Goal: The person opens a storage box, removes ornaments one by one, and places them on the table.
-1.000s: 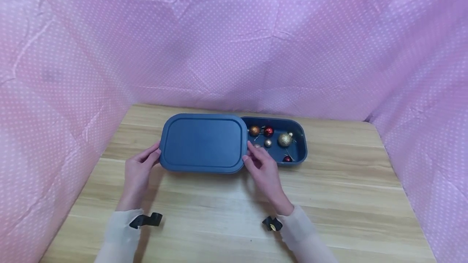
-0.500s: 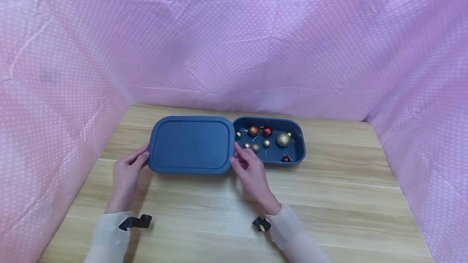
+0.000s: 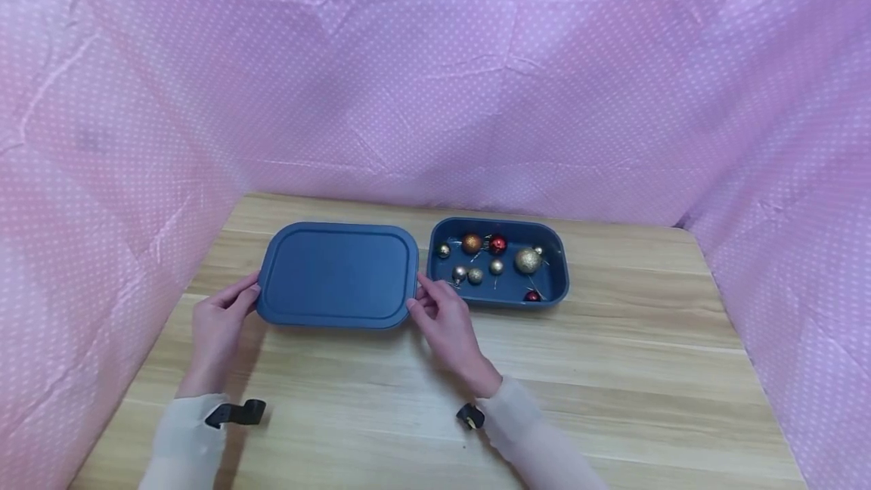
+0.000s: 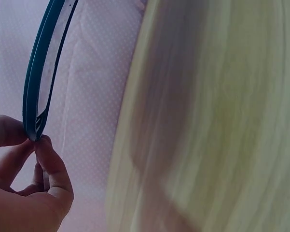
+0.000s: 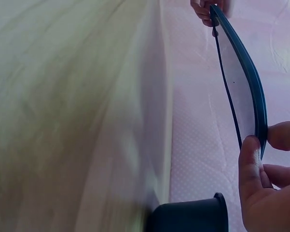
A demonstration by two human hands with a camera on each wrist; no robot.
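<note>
The lid hangs level above the table, just left of the box, clear of it. The left hand pinches its left edge between thumb and fingers; the right hand pinches its right edge likewise. Small baubles lie in the open box.

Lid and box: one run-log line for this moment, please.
left hand: pinches lid | right hand: pinches lid | box: uncovered, baubles inside

Bare table lies along the front edge and right side; the open box stands near the back edge.
</note>
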